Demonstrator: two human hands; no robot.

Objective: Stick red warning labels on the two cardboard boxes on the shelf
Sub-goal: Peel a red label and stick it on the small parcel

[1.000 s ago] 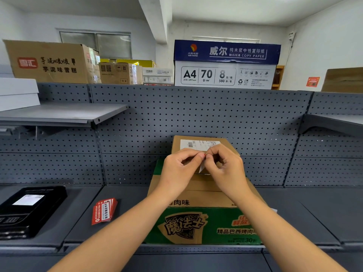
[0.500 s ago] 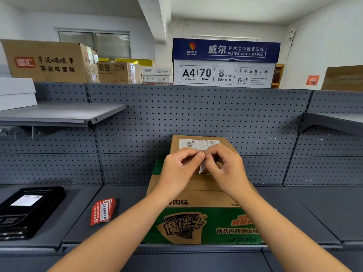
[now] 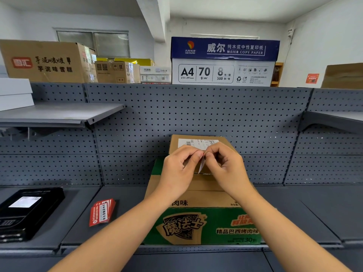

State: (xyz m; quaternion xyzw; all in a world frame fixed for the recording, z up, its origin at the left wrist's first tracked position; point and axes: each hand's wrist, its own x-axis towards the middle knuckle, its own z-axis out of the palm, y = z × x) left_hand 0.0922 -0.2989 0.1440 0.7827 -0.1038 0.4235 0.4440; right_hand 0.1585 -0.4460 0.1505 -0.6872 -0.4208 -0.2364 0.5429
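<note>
Nearest, a large cardboard box (image 3: 196,226) with a glossy green printed front sits at the shelf (image 3: 294,213) edge, its top plain brown and matte. To its left a fanned stack of red labels (image 3: 102,212) lies flat on the grey metal, and further left is a black rectangular box (image 3: 25,211). Above the large box the left hand (image 3: 180,169) and right hand (image 3: 225,169) meet, fingers curled and pinching a thin label (image 3: 202,165) that hangs edge-on between them, its white backing showing. Behind them a smaller cardboard box (image 3: 174,143) is stacked on the large one, against the perforated grey pegboard (image 3: 196,114). A blue-and-white box of copy paper (image 3: 224,61) stands on top. Compared with a second ago, hands and label sit in almost the same spot.
</note>
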